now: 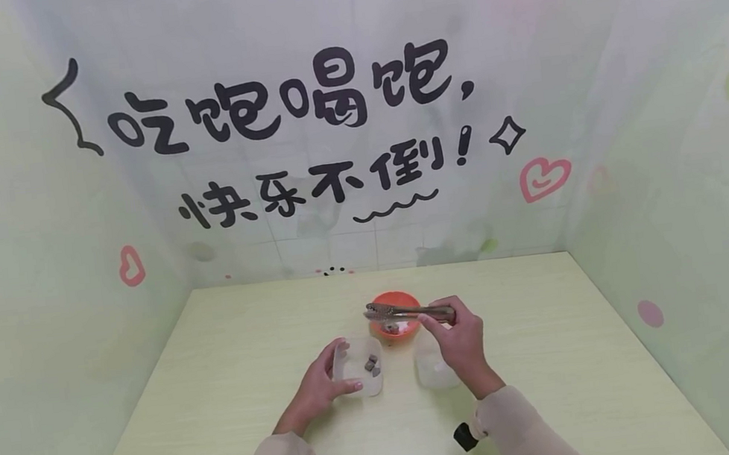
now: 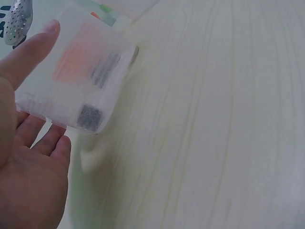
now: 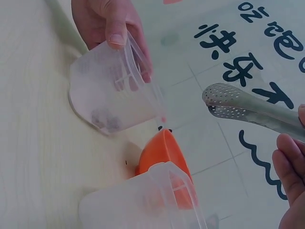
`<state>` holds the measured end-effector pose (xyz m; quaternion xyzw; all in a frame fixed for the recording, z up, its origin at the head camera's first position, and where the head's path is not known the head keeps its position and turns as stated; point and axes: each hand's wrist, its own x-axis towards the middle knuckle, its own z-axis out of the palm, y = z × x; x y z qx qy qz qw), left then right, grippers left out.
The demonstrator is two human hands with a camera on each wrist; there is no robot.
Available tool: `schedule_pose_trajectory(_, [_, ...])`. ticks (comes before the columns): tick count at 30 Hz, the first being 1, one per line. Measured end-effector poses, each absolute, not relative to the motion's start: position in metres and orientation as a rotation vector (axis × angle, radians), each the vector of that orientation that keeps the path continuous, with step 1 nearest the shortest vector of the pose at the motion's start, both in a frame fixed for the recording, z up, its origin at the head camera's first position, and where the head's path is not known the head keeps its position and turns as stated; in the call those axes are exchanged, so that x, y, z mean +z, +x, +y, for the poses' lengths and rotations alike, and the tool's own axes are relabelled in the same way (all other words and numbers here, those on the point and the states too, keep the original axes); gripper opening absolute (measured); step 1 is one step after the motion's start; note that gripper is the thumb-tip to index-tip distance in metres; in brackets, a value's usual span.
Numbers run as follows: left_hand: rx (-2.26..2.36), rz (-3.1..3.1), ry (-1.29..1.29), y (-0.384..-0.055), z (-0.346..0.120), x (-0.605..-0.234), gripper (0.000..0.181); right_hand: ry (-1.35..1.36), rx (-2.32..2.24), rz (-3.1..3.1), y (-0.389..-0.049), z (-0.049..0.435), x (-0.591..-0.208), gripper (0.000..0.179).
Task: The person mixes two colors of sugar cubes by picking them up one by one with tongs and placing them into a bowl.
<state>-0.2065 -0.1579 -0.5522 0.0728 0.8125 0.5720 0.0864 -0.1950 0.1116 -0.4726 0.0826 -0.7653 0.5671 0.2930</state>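
Note:
My left hand (image 1: 318,389) holds a clear, squarish plastic container (image 1: 350,369) by its sides, thumb on the near wall and fingers on the far one. A few dark grey-brown cubes (image 1: 371,364) lie inside it. Metal tongs (image 1: 415,312) with perforated tips are in my right hand (image 1: 465,338), gripped near the handle end. Their tips are close together, with nothing visible between them, and hang over the left side of an orange bowl (image 1: 399,337). Small grey pieces (image 1: 389,327) and something white show in the bowl beneath the tongs.
A second clear plastic container (image 1: 436,371) stands on the pale wooden table (image 1: 231,363) below my right hand, partly hidden by it. The orange bowl is just behind the two containers. Printed curtain walls (image 1: 313,248) enclose the table at the back and sides.

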Motion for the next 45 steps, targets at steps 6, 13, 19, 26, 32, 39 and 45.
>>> schedule_pose_trajectory(6, [1.715, 2.414, 0.196, -0.206, -0.157, -0.553, 0.091, 0.19, 1.472, -2.029, -0.196, 0.115, -0.472, 0.021])
schedule_pose_trajectory(13, [1.729, 2.394, 0.179, -0.205, -0.158, -0.553, 0.091, 0.15, 1.446, -2.016, -0.198, 0.12, -0.473, 0.021])
schedule_pose_trajectory(19, [1.744, 2.381, 0.176, -0.196, -0.154, -0.535, 0.088, 0.138, 1.434, -1.998, -0.198, 0.124, -0.473, 0.022])
schedule_pose_trajectory(26, [1.706, 2.388, 0.188, -0.187, -0.152, -0.513, 0.085, 0.099, 1.423, -2.026, -0.199, 0.127, -0.475, 0.023])
schedule_pose_trajectory(32, [1.724, 2.399, 0.177, -0.199, -0.155, -0.539, 0.089, 0.093, 1.441, -2.021, -0.199, 0.128, -0.476, 0.024])
schedule_pose_trajectory(39, [1.739, 2.391, 0.198, -0.204, -0.158, -0.549, 0.091, 0.109, 1.495, -2.01, -0.197, 0.125, -0.477, 0.023])
schedule_pose_trajectory(45, [1.75, 2.39, 0.228, -0.203, -0.157, -0.547, 0.09, 0.18, 1.568, -2.048, -0.179, 0.11, -0.457, 0.022])
